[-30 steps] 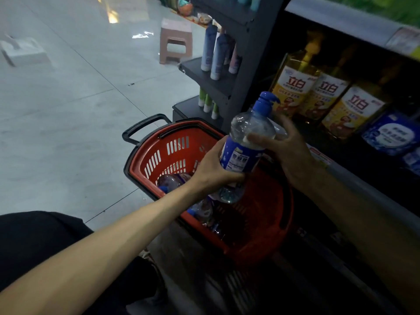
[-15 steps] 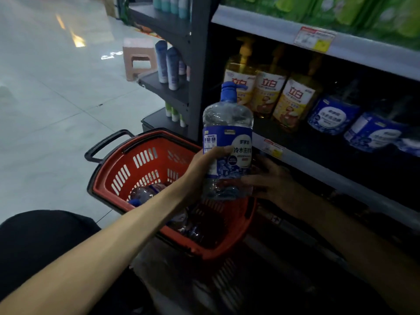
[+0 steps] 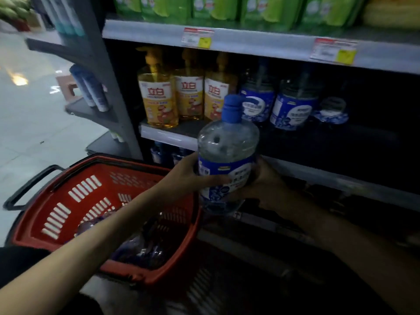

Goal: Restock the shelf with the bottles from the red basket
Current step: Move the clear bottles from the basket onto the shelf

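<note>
Gripping a clear bottle (image 3: 227, 155) from both sides, the person is holding it upright in the air in front of the middle shelf (image 3: 168, 133). The left hand (image 3: 184, 176) is wrapping its fingers round the blue label, and the right hand (image 3: 266, 185) is cupping the far side, its fingers mostly hidden behind the bottle. The bottle is hanging just past the right rim of the red basket (image 3: 56, 212), with its blue cap showing between the yellow bottles (image 3: 159, 98) and the blue-labelled bottles (image 3: 293, 108) standing on the shelf.

The shelf's pale front edge is running just behind the bottle. To the right of the blue-labelled bottles the shelf is lying in dark open space. The upper shelf board, carrying price tags (image 3: 197, 37), is closing in the room above. The pale floor (image 3: 34, 133) is spreading out to the left of the basket.

The shelf's back is sinking into shadow, so its depth is hard to judge, and one more blue-labelled shape there is only partly showing. The green packs (image 3: 204, 7) on the top shelf are being cut off by the frame. More bottles in the basket (image 3: 141, 248) are lying on their sides, half hidden by the left forearm and blurred. The lower shelves are too dark to read.

The held bottle is round-shouldered clear plastic with a glossy label. The basket is slotted red plastic with a black handle (image 3: 29, 187). The yellow bottles are wearing pump tops.
</note>
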Motion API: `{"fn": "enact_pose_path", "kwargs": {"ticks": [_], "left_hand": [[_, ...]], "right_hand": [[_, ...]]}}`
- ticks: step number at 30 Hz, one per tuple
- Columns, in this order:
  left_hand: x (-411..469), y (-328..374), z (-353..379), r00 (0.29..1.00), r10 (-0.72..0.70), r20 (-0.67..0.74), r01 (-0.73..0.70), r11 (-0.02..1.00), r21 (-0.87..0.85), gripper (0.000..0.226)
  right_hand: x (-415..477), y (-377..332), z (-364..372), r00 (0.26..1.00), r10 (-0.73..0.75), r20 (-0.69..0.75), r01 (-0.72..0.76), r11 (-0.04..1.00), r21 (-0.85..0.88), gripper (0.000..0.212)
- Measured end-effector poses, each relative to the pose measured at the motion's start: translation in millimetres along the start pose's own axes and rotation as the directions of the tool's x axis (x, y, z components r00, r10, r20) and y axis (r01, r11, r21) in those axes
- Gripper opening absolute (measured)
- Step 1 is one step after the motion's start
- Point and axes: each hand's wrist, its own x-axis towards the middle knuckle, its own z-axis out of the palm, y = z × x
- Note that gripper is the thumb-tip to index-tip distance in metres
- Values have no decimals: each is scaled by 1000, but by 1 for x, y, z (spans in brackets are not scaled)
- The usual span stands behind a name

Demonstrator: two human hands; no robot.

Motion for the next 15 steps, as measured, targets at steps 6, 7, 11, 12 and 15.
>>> {"fn": "enact_pose_path", "kwargs": {"ticks": [6,7,11,12,15], "left_hand": [[44,7,26,992,112,57,-123,957,263,70],[52,7,34,989,132,68,-145,954,262,72],[85,8,65,983,186,-5,-182,965,188,71],[93,10,74,980,197,-25,-191,968,166,71],[122,14,99,961,270,-54,-262,958,118,71]], "right_hand": [[-11,8,-57,972,-35,-232,-4,986,-166,128],[-15,5,-65,965,-41,-259,-10,981,-194,129],[-27,-2,-94,900,-109,-421,-2,967,-255,123],[-29,-4,-101,880,-123,-459,-2,965,-262,120],[-27,-4,-122,806,-170,-567,25,967,-254,117]]}}
